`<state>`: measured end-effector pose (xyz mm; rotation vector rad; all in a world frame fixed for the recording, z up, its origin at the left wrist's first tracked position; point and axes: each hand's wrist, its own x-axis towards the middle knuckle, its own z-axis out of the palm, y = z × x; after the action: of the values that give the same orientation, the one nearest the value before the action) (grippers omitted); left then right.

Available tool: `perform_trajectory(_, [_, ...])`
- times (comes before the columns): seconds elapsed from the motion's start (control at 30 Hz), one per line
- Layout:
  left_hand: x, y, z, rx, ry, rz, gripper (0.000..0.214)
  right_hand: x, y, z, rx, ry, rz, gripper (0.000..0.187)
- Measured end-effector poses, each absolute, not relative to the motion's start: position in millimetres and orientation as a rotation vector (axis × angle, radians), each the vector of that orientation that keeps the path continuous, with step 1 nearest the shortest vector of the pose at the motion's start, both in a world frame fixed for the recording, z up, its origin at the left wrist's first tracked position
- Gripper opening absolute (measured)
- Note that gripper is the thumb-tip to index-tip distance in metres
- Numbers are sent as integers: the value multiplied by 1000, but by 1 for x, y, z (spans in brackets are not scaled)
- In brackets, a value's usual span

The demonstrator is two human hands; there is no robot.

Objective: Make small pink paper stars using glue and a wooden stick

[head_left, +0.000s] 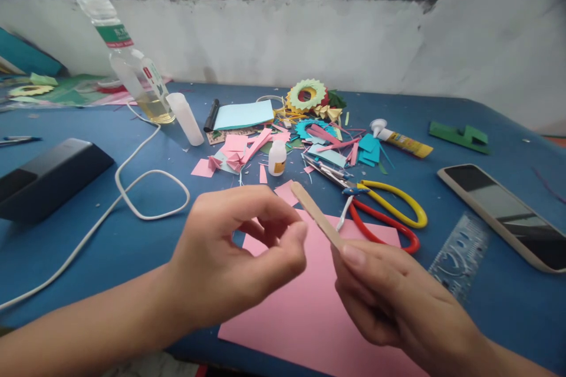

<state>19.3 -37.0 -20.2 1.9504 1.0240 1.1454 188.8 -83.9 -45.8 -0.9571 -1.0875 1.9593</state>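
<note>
My right hand [389, 294] pinches a flat wooden craft stick [316, 215] between thumb and fingers, and the stick slants up to the left. Just left of it is my left hand [241, 253], its thumb and fingertips pressed together. Whatever may be between those fingertips is hidden or too small to make out. Below both hands lies a sheet of pink paper [287, 318] on the blue table. Scissors [384, 206] with one yellow and one red handle rest over the sheet's far right corner. A small white bottle [277, 159] stands beyond the stick.
Paper scraps [234, 150] and folded paper rings [307, 95] are piled towards the wall. On the right lie a phone [499, 212], a clear ruler [462, 253] and a yellow glue tube [404, 142]. Leftward are a tall bottle [132, 70], a white cable [119, 185] and a dark box-like device [53, 177].
</note>
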Motion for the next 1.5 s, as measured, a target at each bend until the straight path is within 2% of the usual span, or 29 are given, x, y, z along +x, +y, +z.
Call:
perform_trajectory(0.1, [20,-37,-21,1878,1016,1036,3,188,-85,-46,-1031,-1227,1846,45])
perform_trajectory(0.2, [20,-38,-22,1842,1009,1001,7,188,-86,-47,-1084,-1303,1758,44])
perform_trajectory(0.63, [20,-38,-21,2009,1095,1233,15,186,-89,-45,-1100,-1291,1709,45])
perform_trajectory(0.87, [13,-35,-15,1899,1221,1320,12,186,-88,-44,-1087,-1237,1757,46])
perform_trajectory(1.1, [14,-26,-19,2042,1069,947,22,191,-84,-41,-961,-1085,1971,43])
perform_trajectory(1.2, [16,-27,-22,1897,1078,872,5,191,-84,-41,-966,-1097,1968,44])
perform_trajectory(1.33, [17,-31,-21,1594,974,731,8,189,-85,-42,-1009,-1164,1905,46])
perform_trajectory(1.5, [18,-31,-18,1345,892,727,10,187,-86,-45,-1089,-1269,1770,46])
